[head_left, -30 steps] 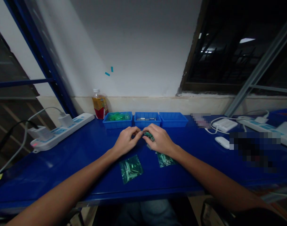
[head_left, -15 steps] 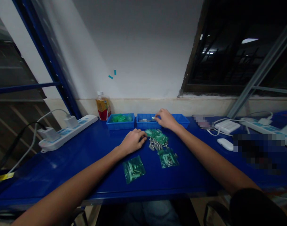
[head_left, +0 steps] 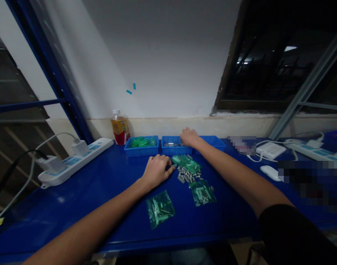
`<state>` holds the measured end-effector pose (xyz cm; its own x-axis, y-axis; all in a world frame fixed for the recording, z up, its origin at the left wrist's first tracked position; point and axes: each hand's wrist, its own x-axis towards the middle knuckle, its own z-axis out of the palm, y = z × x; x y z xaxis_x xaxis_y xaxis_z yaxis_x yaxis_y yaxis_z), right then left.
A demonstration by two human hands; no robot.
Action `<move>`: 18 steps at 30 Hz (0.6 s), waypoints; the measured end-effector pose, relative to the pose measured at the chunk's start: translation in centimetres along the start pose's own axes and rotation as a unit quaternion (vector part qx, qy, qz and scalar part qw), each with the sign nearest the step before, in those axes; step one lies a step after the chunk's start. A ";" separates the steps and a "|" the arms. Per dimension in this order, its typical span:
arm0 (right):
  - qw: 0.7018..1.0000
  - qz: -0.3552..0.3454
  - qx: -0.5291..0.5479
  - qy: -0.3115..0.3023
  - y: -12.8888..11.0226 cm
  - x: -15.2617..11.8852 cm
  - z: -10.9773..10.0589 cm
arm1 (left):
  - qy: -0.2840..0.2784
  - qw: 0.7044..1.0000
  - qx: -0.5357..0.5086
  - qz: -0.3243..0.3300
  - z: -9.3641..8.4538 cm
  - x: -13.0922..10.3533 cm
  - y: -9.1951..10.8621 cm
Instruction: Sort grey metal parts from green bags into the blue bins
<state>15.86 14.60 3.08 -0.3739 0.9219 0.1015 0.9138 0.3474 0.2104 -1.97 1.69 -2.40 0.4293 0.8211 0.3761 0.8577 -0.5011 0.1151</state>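
My left hand point(head_left: 157, 170) rests on the blue table with its fingers curled. Its fingertips meet beside the left edge of a heap of green plastic bags point(head_left: 185, 161); what they pinch, if anything, is too small to make out. My right hand point(head_left: 189, 137) reaches into the middle blue bin point(head_left: 176, 149), fingers bent down and the tips hidden. A few metal pieces point(head_left: 171, 144) lie in that bin. Short silvery metal cylinders point(head_left: 187, 175) are piled in front of the green bags. Closer to me lie two filled clear green bags, the left one point(head_left: 160, 209) and the right one point(head_left: 203, 193).
A blue bin with green bags point(head_left: 141, 151) stands at the left, and another blue bin point(head_left: 212, 141) at the right. Behind are a drink bottle point(head_left: 119, 129) and the wall. Power strips point(head_left: 74, 159) with cables, a white charger point(head_left: 271, 151) and a white case point(head_left: 270, 172) lie at the sides.
My right hand has dipped lower into the middle bin, and the metal piece seen at its fingertips is now out of sight. My left hand stays beside the bags. The view has shifted slightly.
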 end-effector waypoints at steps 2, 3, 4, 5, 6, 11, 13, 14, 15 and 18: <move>1.000 -0.005 -0.015 0.003 -0.2 0.1 0.1 | 0.000 1.000 -0.001 -0.004 0.1 0.0 -0.1; 1.000 -0.006 -0.020 0.004 -0.3 0.2 0.1 | -0.002 1.000 -0.001 -0.001 0.2 0.0 -0.1; 1.000 -0.006 -0.024 0.005 -0.5 0.2 0.2 | -0.003 1.000 -0.001 0.003 0.2 0.0 -0.1; 1.000 -0.004 -0.026 0.007 -0.5 0.2 0.1 | -0.005 1.000 -0.001 0.007 0.3 -0.1 -0.2; 1.000 -0.001 -0.027 0.011 -0.6 0.2 0.1 | -0.007 1.000 -0.003 0.010 0.3 -0.1 -0.2; 0.999 0.016 -0.006 0.050 -0.5 -0.6 -1.0 | 0.012 0.999 -0.042 -0.007 -0.4 -0.6 -0.6; 0.997 0.018 0.015 0.074 -0.6 -2.2 -1.3 | 0.028 0.996 -0.084 -0.014 -0.9 -0.7 -0.9; 0.995 0.013 0.030 0.091 -0.8 -3.4 -1.3 | 0.036 0.993 -0.109 -0.013 -1.2 -0.8 -0.9; 0.993 0.004 0.047 0.109 -1.1 -4.9 -1.1 | 0.045 0.990 -0.136 -0.010 -1.4 -0.8 -0.9; 0.962 -0.092 0.147 0.213 -2.7 -9.8 0.0 | 0.066 0.976 -0.208 0.002 -1.7 -0.9 -0.5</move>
<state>17.09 4.62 1.55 -0.5069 0.7085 0.4911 0.8082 0.5887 -0.0150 -3.26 0.77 -1.21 0.3684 0.7909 0.4886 0.6553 -0.5937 0.4670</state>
